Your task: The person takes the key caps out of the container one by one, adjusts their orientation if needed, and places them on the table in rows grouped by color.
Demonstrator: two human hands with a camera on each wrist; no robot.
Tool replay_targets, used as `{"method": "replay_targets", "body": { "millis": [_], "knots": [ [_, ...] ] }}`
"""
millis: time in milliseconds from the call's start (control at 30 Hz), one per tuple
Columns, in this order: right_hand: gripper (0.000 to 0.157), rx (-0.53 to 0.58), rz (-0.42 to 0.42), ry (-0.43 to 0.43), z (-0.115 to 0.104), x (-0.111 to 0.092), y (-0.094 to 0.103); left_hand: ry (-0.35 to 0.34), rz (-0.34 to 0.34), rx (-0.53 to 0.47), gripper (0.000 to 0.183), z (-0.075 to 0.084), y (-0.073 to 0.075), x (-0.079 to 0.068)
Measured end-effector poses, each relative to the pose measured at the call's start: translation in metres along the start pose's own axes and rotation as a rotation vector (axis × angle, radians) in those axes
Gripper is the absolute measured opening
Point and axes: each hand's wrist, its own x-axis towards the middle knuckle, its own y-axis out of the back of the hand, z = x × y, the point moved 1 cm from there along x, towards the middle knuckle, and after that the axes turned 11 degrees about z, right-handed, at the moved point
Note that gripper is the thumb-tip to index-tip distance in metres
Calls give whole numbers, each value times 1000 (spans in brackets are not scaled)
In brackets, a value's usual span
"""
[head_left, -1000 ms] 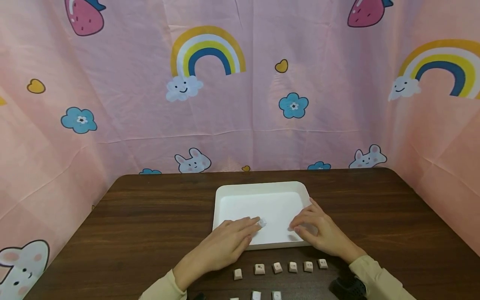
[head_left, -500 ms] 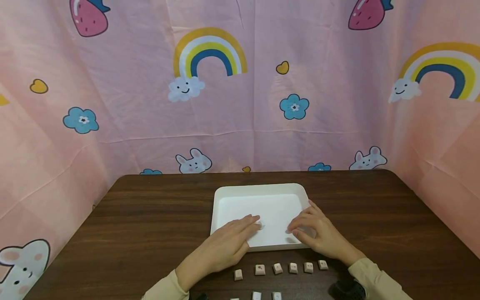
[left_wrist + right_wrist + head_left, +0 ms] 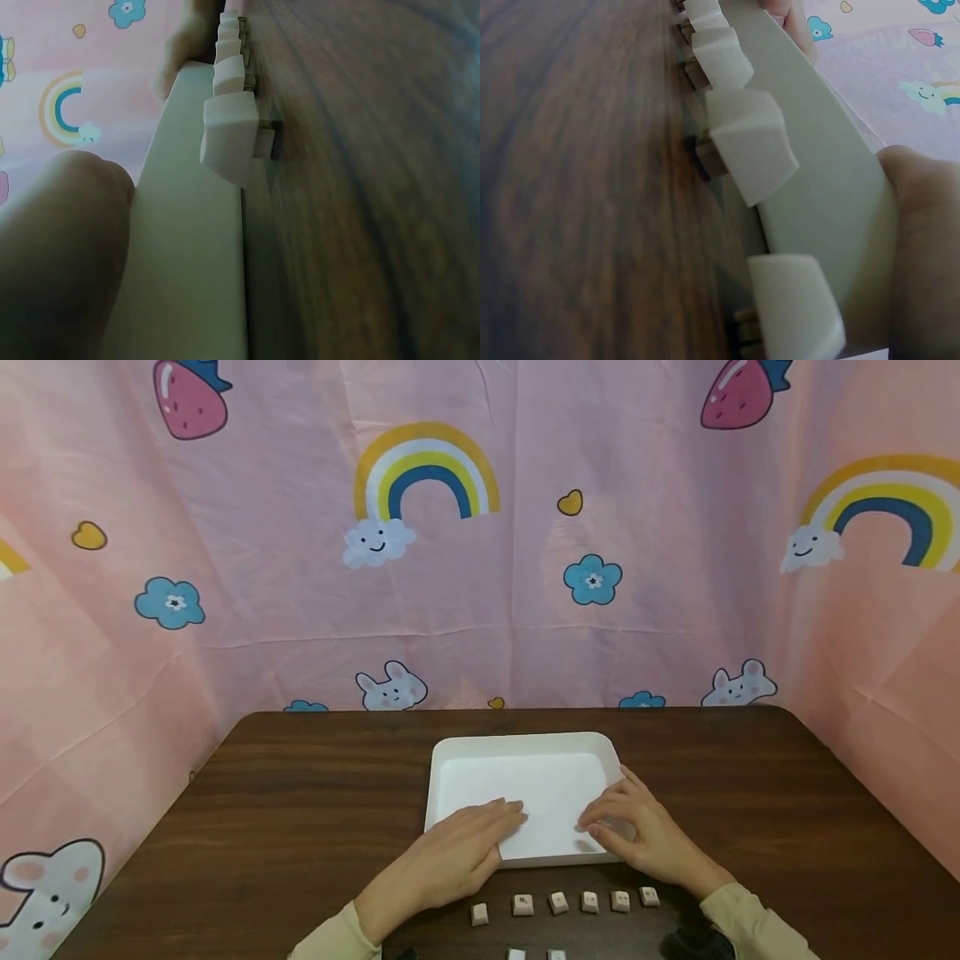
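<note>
In the head view my left hand [image 3: 457, 852] reaches over the near left part of a white tray [image 3: 517, 744], its fingers straight and close together, fingertips low over the tray floor. My right hand [image 3: 648, 835] is at the tray's right side, fingers loosely bent, index and thumb tips near each other above the tray floor. Nothing shows clearly between them. A small shadow lies below those tips. In the left wrist view, part of the left hand [image 3: 64, 247] is beside the tray's side wall [image 3: 187, 247]. The right wrist view shows part of the right hand [image 3: 930, 255] against that wall.
Several white keycaps [image 3: 522, 906] stand in a row on the dark wooden table [image 3: 322, 810] along the tray's near side. More keycaps [image 3: 557, 955] are at the bottom edge. A patterned pink curtain [image 3: 480, 635] hangs behind the table.
The head view has tilted up slightly, so the scene sits lower. A small clear-looking spot by my left fingertips no longer shows. Both hands keep nearly the same place over the tray.
</note>
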Motion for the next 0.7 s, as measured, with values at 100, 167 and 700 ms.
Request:
{"method": "replay_targets", "body": {
  "millis": [100,167,700],
  "knots": [
    [19,-2,4,1,0,-1,0,-19,25,32,44,0,-1,0],
    [18,-1,5,3,0,-1,1,-14,25,48,43,0,-1,0],
    [19,-4,3,11,2,-1,1,91,110,-34,32,2,0,0]
  ]
}}
